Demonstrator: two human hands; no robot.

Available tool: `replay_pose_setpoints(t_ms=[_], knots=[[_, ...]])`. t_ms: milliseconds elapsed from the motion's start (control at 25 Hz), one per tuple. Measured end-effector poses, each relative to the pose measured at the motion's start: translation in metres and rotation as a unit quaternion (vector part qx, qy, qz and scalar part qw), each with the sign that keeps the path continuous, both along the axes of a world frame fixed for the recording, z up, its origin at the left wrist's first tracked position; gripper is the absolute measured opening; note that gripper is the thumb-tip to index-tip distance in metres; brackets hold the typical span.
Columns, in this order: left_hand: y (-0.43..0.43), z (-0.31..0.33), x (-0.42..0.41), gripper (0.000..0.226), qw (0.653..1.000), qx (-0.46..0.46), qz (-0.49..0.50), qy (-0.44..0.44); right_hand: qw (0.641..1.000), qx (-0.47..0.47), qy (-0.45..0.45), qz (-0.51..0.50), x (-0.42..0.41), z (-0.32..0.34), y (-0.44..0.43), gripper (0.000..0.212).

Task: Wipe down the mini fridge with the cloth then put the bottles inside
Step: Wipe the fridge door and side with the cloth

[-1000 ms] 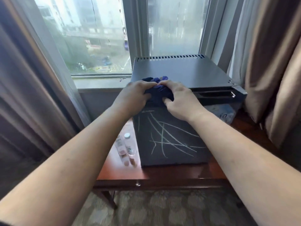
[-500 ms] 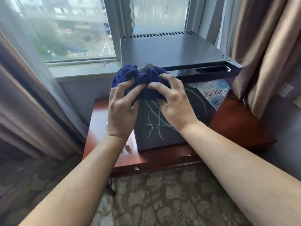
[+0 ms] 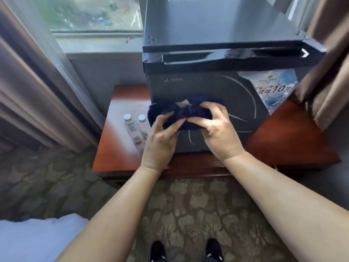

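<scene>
A dark grey mini fridge [image 3: 207, 86] stands on a reddish wooden table [image 3: 120, 148] by the window, its door closed and marked with pale scribbled lines. Both hands hold a bunched dark blue cloth [image 3: 181, 114] in front of the door's lower half. My left hand [image 3: 160, 137] grips its left part, and my right hand [image 3: 215, 129] grips its right part. Two small clear bottles [image 3: 134, 127] with white caps lie on the table left of the fridge.
A blue and white sticker [image 3: 273, 87] sits on the door's upper right. Curtains [image 3: 37, 87] hang on both sides of the fridge. White bedding [image 3: 37, 241] shows at lower left. Patterned carpet [image 3: 188, 205] and my dark shoes lie below.
Both hands have brought the cloth down from the fridge's top front edge to the lower part of the door. The camera has tilted downward.
</scene>
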State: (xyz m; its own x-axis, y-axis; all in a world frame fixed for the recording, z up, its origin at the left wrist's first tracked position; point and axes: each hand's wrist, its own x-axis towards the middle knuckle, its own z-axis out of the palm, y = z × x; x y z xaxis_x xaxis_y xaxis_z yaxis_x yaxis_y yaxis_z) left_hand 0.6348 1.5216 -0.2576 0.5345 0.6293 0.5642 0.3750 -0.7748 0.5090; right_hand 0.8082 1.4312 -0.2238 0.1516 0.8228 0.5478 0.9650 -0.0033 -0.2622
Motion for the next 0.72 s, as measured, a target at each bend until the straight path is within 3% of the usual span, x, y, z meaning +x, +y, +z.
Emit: replay_pose_setpoints(t_ms=[240, 360, 560, 720], knots=[[-0.03, -0.075, 0.009, 0.05, 0.986, -0.164, 0.033, 0.023, 0.995, -0.099, 0.031, -0.01, -0.001, -0.081, -0.004, 0.046], [-0.043, -0.084, 0.011, 0.06, 0.975, -0.222, 0.026, 0.023, 0.994, -0.094, 0.045, -0.017, -0.003, -0.093, -0.005, 0.046], [-0.036, -0.025, 0.02, 0.08, 0.98, -0.194, -0.034, 0.008, 0.995, -0.011, 0.09, -0.029, -0.005, -0.042, -0.002, 0.038], [-0.038, 0.038, 0.034, 0.085, 0.998, -0.049, -0.038, -0.003, 0.995, 0.083, 0.054, -0.019, 0.004, 0.041, -0.007, 0.034]])
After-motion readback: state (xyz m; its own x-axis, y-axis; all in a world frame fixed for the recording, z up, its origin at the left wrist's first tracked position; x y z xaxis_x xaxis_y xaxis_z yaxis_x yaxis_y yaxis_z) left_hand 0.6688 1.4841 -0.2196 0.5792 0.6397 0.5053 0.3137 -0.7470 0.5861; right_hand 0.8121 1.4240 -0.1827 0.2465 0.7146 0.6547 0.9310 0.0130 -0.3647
